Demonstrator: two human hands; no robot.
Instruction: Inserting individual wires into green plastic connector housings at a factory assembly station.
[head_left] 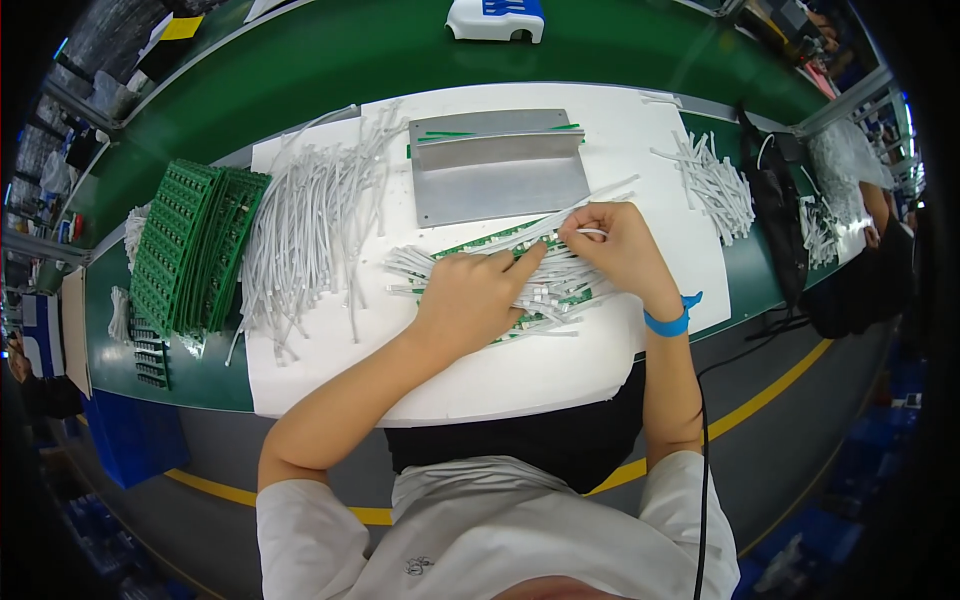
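A green circuit board panel lies under a layer of white cables, which hides most of it. My left hand rests back-up over the panel's left part, its index finger stretched toward a row of small white connectors and its thumb apart from it. Just right of that fingertip, my right hand pinches a white cable between thumb and fingers, close above the panel. Whether the cable's end touches a connector is hidden by the fingers. A blue band circles my right wrist.
A grey metal plate with a raised ridge stands behind the panel. At left are a large spread of white cables and stacked green circuit boards. Another cable pile lies right, beside a black bag. White sheeting covers the green table.
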